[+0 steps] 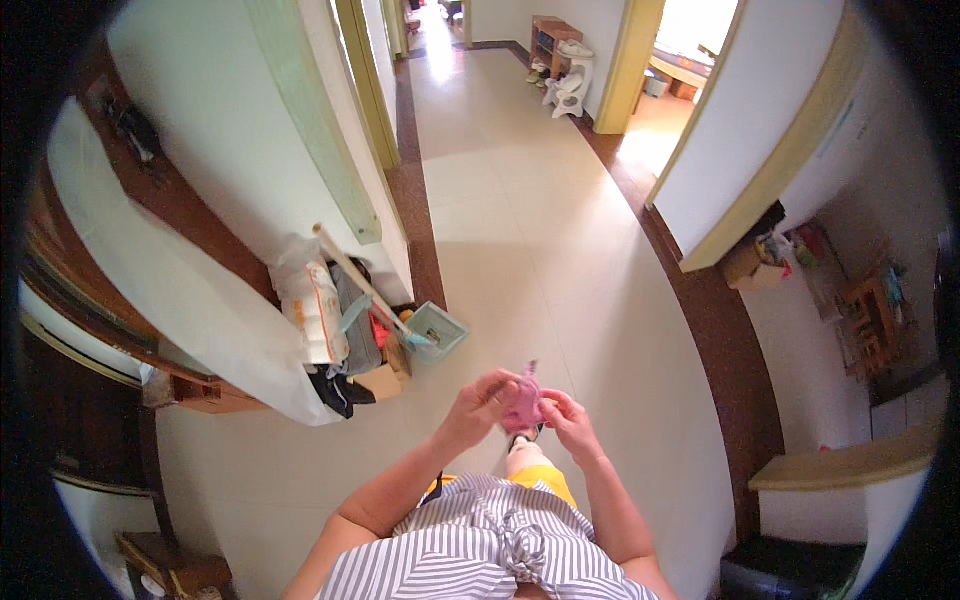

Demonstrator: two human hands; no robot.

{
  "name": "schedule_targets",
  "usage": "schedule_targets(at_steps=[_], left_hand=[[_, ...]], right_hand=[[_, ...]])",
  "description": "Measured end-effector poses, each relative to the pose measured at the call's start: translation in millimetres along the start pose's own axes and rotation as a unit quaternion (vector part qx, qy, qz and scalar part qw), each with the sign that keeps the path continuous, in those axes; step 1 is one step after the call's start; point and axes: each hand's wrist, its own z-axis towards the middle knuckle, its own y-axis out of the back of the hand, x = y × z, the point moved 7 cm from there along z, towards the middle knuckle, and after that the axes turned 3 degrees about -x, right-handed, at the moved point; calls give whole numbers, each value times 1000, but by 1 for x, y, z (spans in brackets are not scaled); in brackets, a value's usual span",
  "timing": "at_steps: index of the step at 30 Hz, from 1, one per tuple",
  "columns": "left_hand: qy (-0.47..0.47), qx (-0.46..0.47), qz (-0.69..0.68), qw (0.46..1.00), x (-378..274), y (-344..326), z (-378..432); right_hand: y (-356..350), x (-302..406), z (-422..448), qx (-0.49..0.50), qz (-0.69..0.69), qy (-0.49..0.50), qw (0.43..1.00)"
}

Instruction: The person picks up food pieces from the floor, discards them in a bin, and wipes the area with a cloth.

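Both of my hands hold a small piece of pink fabric (pixel 521 409) in front of my body, above the tiled floor. My left hand (pixel 480 405) pinches it on its left side, fingers curled over the edge. On the other side my right hand (pixel 564 416) grips it between thumb and fingers. A narrow darker tip sticks up from the top of the cloth. What exactly the fabric is cannot be told, since it is bunched and slightly blurred. One leg and a dark shoe show just below it.
To the left, a long-handled broom (pixel 360 277) leans by a pale green bin (pixel 439 330), a wrapped paper pack (pixel 309 311) and a cardboard box (pixel 382 375). Along the hallway stand a wooden shoe rack (pixel 551 37) and a white stool (pixel 571 86). A low ledge (pixel 840 461) juts in at right.
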Motion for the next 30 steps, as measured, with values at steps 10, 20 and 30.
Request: schedule_targets(at_steps=[10, 20, 30], left_hand=[[81, 24, -16, 996, -51, 37, 194], [-13, -258, -15, 966, -45, 206, 369], [-16, -317, -15, 948, -32, 312, 545]], right_hand=[[-39, 224, 181, 193, -309, 387, 847], [-28, 205, 416, 251, -121, 108, 954], [-56, 326, 619, 194, 72, 49, 977]])
